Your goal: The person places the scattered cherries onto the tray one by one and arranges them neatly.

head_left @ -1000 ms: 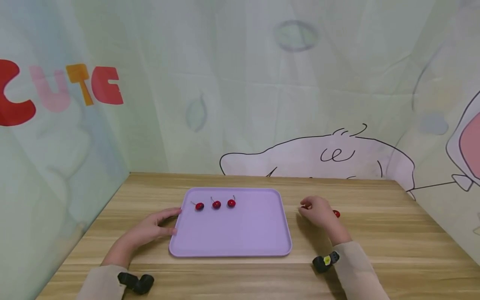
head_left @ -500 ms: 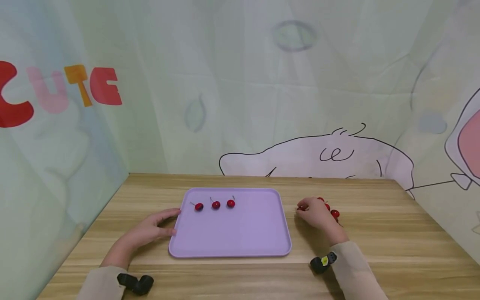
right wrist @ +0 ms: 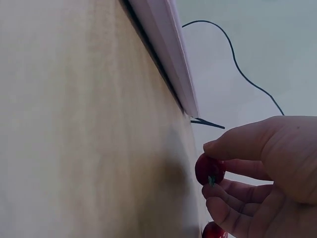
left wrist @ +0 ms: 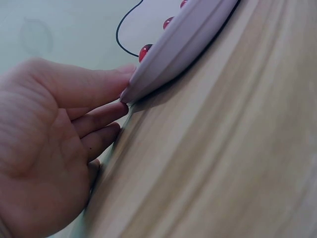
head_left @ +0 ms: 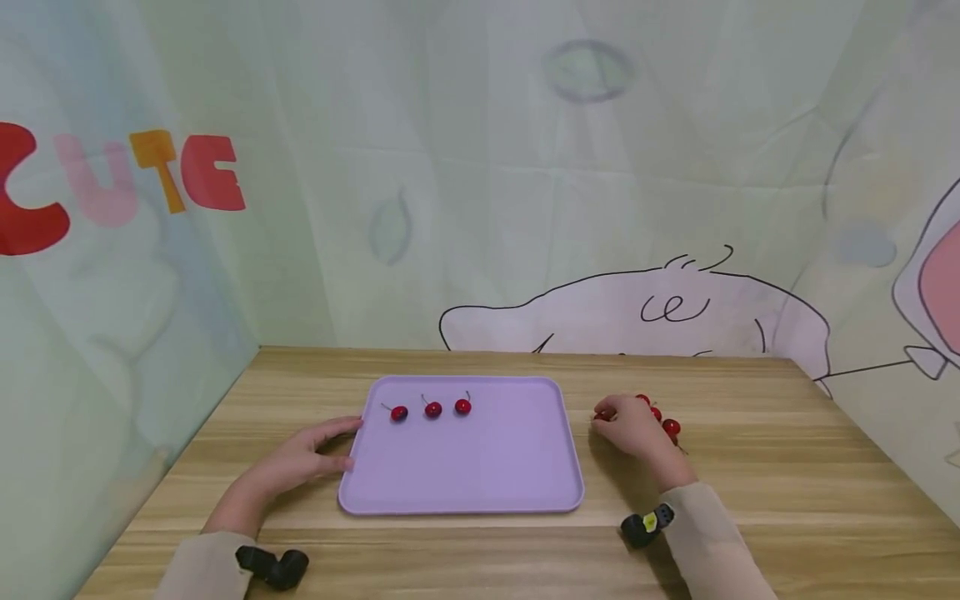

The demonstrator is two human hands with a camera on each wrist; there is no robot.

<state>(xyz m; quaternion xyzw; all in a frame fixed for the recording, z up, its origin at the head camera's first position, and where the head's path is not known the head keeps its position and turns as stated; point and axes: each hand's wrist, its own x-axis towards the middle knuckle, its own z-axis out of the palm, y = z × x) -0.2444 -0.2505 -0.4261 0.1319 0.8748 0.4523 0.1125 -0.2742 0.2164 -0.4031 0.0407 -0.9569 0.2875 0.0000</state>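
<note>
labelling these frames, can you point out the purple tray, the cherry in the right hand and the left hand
purple tray (head_left: 480, 467): head view, bare middle of its floor.
cherry (right wrist: 209, 169): right wrist view, its red side between thumb and fingers.
left hand (head_left: 303, 457): head view, back of the hand at the tray's left edge.

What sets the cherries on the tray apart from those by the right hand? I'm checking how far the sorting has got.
The tray cherries lie in a spaced row of three on the purple tray; the table cherries sit bunched on the bare wood. The first are untouched; the right hand pinches one of the second. All are red.
</note>
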